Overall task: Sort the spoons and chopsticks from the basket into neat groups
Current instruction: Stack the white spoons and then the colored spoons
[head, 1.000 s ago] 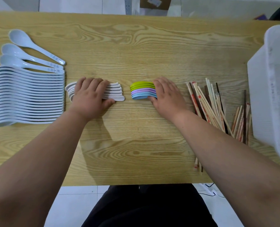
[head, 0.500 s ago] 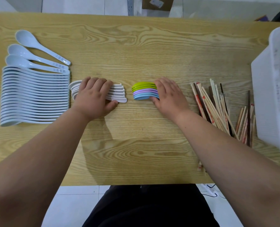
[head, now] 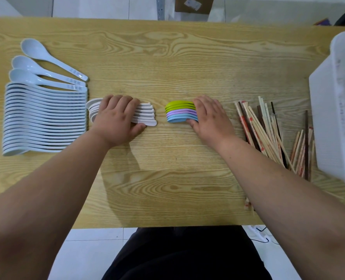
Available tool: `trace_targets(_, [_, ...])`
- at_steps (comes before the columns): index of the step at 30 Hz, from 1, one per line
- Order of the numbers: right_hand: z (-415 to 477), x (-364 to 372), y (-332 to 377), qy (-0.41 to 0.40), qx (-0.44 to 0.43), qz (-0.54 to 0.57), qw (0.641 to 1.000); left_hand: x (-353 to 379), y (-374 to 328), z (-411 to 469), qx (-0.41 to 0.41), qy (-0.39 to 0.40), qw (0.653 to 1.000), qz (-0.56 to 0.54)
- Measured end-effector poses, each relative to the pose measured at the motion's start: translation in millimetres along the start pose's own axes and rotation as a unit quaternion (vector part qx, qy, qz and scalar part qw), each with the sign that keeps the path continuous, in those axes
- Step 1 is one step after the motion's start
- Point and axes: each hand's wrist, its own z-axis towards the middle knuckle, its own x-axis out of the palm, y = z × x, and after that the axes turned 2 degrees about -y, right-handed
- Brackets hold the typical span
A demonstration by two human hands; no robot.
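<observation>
Wood table (head: 167, 57): left hand (head: 115, 120) clamps white spoon stack (head: 145, 114); right hand (head: 210, 118) clamps three-colour spoon stack (head: 179, 112).

Single head-worn wide-angle view, pitched steeply down onto a wooden table.

The camera sits above the near edge of the table (head: 167, 57) and faces forward and down. It is close enough that both forearms fill the lower corners and the person's dark lap shows below the near edge. The left hand (head: 115, 118) on the white spoons (head: 147, 114) and the right hand (head: 210, 116) on the coloured spoons (head: 179, 112) lie around mid-frame. The view spans from the row of pale blue spoons (head: 46, 118) at the left to the white basket (head: 339, 98), cut by the right border. The table's far edge runs near the top, with floor beyond.
</observation>
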Motion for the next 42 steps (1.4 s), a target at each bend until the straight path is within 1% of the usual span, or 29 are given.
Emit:
trace_targets(5, [0.2,-2.0,0.6,0.005,0.001,0.001,1.0,2.7,0.5,0.7,0.007,-0.01,1.0,0.004])
trace_targets(10, [-0.4,0.8,2.7,-0.012,0.01,0.004,1.0,2.2,0.5,1.6,0.004,-0.009,1.0,-0.003])
trace_targets(15, [0.4,2.4,3.5,-0.004,0.018,0.001,1.0,5.3,2.3,1.2,0.012,-0.011,1.0,0.006])
trace_targets(24, [0.0,-0.8,-0.2,0.017,0.0,-0.006,1.0,-4.9,-9.8,2.5,-0.014,0.043,0.998,-0.046])
trace_targets(30, [-1.9,-4.4,1.8,0.043,0.008,-0.018,0.999,-10.1,-21.1,2.4,-0.018,0.058,0.997,-0.052])
trace_targets(36, [-4.2,-8.9,5.6,0.055,0.011,-0.022,0.998,-18.7,-37.4,1.1,-0.02,0.052,0.997,-0.06])
trace_targets(42, [-15.8,-13.6,12.1,0.047,0.0,-0.022,0.999,-24.9,-57.1,-10.5,-0.033,0.039,0.997,-0.061])
